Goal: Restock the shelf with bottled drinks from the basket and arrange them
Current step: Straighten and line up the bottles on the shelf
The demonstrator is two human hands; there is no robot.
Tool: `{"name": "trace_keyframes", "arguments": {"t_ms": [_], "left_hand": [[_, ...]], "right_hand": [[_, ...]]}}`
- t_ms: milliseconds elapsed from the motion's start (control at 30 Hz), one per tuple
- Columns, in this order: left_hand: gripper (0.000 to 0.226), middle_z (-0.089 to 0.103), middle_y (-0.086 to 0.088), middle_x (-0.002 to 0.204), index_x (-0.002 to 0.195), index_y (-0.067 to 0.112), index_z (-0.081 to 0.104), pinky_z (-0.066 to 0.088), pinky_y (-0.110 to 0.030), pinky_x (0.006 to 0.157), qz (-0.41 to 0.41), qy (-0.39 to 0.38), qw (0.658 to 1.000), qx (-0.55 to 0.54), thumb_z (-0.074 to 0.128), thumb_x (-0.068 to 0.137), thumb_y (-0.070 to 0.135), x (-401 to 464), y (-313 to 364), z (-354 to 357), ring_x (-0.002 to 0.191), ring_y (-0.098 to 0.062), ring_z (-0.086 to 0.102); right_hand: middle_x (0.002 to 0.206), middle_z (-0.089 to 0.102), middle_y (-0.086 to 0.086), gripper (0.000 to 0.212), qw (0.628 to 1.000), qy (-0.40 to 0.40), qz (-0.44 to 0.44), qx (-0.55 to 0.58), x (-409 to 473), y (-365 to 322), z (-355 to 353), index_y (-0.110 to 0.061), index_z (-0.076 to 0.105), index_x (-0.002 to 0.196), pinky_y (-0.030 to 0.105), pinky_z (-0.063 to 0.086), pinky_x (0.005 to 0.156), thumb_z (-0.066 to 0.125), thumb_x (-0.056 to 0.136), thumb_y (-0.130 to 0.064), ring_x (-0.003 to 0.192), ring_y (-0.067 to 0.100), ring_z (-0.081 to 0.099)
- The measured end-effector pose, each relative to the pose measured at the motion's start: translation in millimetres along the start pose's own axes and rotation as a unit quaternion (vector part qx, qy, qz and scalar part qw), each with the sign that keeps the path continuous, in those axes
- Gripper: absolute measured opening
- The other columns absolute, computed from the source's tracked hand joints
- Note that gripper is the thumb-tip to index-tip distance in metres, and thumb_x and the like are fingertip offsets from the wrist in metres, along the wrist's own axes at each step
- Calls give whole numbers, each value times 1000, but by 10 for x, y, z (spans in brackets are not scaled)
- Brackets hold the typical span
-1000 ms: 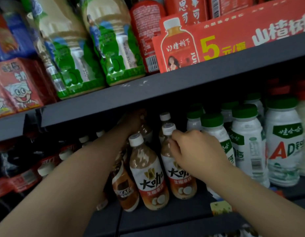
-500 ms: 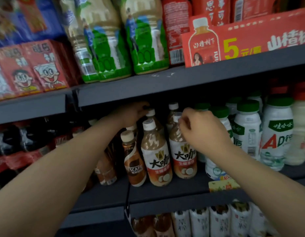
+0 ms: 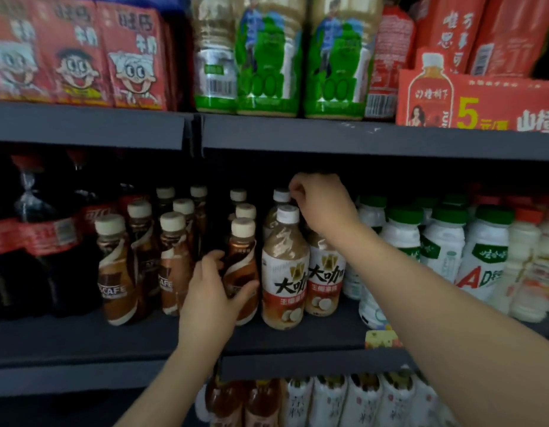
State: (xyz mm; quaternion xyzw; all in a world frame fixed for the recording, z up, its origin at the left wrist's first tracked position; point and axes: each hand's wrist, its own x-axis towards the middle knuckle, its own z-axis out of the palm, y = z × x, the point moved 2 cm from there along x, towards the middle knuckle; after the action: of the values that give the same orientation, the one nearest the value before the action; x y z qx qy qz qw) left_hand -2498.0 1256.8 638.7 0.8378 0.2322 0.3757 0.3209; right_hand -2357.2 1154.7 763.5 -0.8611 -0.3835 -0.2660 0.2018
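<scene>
My left hand (image 3: 216, 291) wraps its fingers round the front brown coffee bottle (image 3: 240, 266) on the middle shelf (image 3: 297, 337). My right hand (image 3: 320, 204) pinches a white cap behind the two milk-coffee bottles (image 3: 284, 272). Cola bottles (image 3: 36, 238) crowd the left, white green-capped bottles (image 3: 442, 241) the right. My right wrist hides one bottle's neck; back rows are too dark to read.

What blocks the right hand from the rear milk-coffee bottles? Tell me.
Nothing visible does. The right hand already reaches over the front white-capped coffee bottle, its fingers at the cap of the bottle behind. The shelf above leaves room.
</scene>
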Motion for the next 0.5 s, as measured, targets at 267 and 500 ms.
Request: {"name": "trace_keyframes", "arguments": {"t_ms": [267, 500], "left_hand": [[66, 50, -6, 126, 129, 12, 41, 45, -30, 83, 23, 11, 999, 29, 71, 75, 34, -7, -64, 104, 117, -22, 49], [63, 49, -8, 128, 129, 10, 42, 46, -32, 86, 34, 32, 999, 18, 68, 77, 32, -54, -70, 142, 120, -24, 47]], "right_hand": [[104, 68, 10, 28, 990, -127, 38, 48, 300, 82, 115, -13, 64, 99, 37, 52, 85, 66, 82, -35, 96, 26, 63], [117, 64, 9, 34, 981, -156, 50, 101, 306, 67, 154, -15, 60, 111, 39, 49, 93, 67, 81, -29, 106, 25, 60]]}}
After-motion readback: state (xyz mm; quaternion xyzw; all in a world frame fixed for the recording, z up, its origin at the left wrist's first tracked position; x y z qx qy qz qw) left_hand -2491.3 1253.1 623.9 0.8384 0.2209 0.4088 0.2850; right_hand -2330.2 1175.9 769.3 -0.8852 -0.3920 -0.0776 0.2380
